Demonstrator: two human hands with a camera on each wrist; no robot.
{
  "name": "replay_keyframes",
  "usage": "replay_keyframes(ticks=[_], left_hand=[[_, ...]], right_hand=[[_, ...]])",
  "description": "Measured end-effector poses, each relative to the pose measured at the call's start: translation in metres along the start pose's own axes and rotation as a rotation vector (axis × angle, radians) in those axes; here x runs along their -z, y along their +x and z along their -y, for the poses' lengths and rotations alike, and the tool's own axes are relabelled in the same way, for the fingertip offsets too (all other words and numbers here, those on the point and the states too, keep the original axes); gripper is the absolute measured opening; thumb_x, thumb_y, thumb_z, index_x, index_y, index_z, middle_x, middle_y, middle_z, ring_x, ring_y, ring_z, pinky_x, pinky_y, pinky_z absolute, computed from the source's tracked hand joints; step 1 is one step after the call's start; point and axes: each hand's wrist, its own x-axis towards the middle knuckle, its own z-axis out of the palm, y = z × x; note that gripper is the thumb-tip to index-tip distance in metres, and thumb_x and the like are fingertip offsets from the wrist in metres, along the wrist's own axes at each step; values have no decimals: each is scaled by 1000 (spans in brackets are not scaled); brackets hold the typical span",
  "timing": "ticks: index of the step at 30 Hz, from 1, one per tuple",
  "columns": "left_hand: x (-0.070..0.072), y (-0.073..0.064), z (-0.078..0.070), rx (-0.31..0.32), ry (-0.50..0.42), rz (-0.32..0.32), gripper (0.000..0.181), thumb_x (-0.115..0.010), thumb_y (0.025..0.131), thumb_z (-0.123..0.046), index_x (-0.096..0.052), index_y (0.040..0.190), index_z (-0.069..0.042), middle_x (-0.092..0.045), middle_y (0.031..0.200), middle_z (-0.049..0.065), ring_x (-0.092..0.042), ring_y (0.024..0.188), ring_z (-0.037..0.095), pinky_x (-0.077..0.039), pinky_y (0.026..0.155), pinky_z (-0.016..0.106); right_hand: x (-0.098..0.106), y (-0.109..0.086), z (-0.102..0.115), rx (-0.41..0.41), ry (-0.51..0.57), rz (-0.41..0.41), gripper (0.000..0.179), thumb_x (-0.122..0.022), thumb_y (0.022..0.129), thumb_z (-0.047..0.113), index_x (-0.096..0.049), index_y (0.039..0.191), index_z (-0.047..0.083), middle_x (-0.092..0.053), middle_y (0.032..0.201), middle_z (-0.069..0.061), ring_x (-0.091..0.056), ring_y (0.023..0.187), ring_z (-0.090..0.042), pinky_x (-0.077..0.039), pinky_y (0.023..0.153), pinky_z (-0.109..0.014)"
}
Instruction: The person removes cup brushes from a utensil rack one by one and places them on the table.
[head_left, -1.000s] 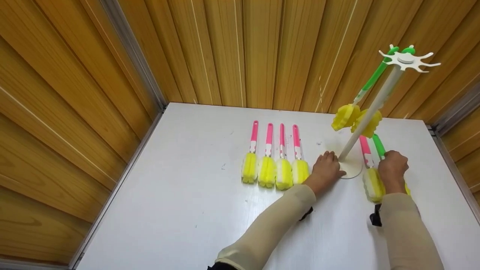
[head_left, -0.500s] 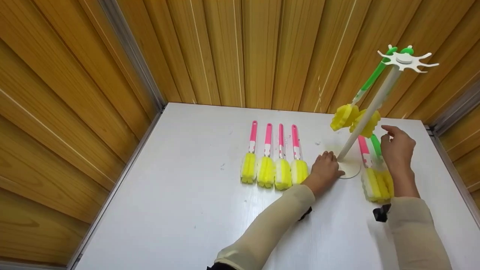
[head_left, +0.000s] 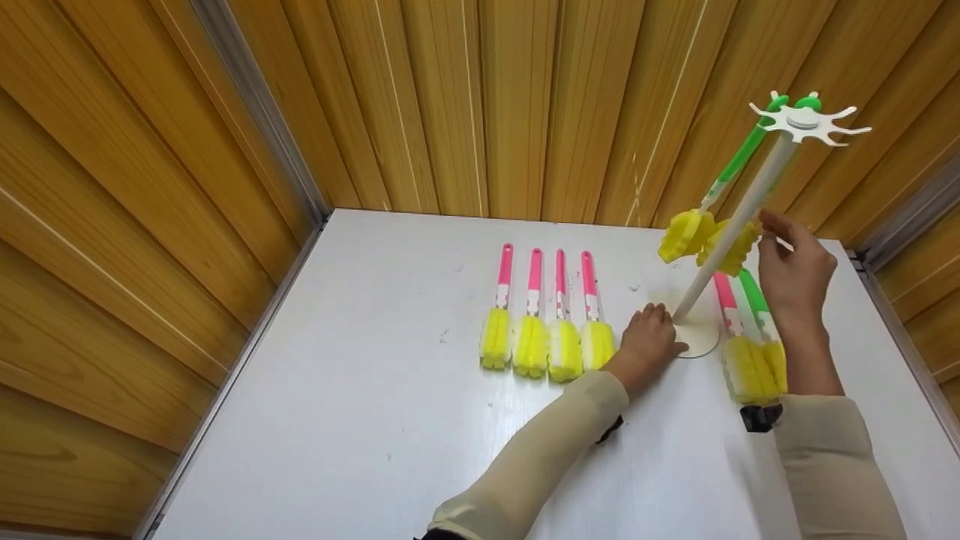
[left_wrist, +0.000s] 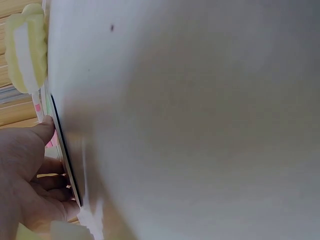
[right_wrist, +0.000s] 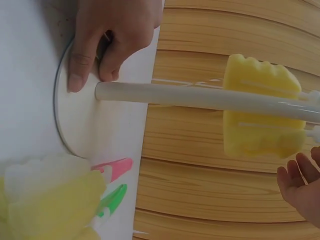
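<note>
My left hand [head_left: 646, 343] rests on the round white base [head_left: 699, 341] of an upright stand, fingers extended and pressing near its pole [head_left: 739, 232]. Two sponge brushes with green handles hang from the hooked white top [head_left: 804, 120]; their yellow sponge heads are a nearer one [head_left: 686, 234] and one behind the pole [head_left: 731, 251]. My right hand [head_left: 799, 277] is raised beside the sponge behind the pole, holding nothing, its fingers loosely bent. In the right wrist view those fingertips [right_wrist: 295, 172] lie close to the sponge [right_wrist: 262, 135]; whether they touch, I cannot tell.
Several pink-handled sponge brushes [head_left: 531, 345] lie in a row left of the stand. Under my right hand lie a pink-handled brush [head_left: 739, 367] and a green-handled brush [head_left: 754, 292] on the white table [head_left: 360, 390]. Wood-panelled walls [head_left: 450, 105] enclose the back and sides.
My right hand has let go of the green-handled brush on the table and risen up beside the hanging sponges. My left hand has stayed on the base.
</note>
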Motion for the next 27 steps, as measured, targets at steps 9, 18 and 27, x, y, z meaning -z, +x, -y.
replay_keyframes(ticks=[9, 18, 27], left_hand=[[-4, 2, 0, -7, 28, -28, 67, -52, 99, -61, -53, 147, -14, -49, 149, -4, -43, 139, 12, -36, 116, 28], [-4, 4, 0, 3, 5, -32, 67, -51, 100, -60, -52, 149, -14, -47, 152, -4, -41, 143, 12, -34, 117, 28], [-4, 3, 0, -9, 1, 5, 68, -48, 100, -60, -49, 151, -15, -44, 154, -3, -38, 145, 13, -32, 118, 29]], right_hand=[[3, 3, 16, -33, 72, 38, 38, -53, 106, 30, -60, 142, 21, -63, 139, -3, -59, 126, -14, -48, 106, -33], [5, 15, 19, -29, 141, 70, 40, -57, 104, 30, -58, 143, 20, -62, 140, -4, -58, 127, -14, -46, 109, -34], [8, 25, 16, -75, 189, 167, 46, -60, 102, 34, -53, 147, 22, -58, 144, -2, -53, 133, -14, -36, 118, -39]])
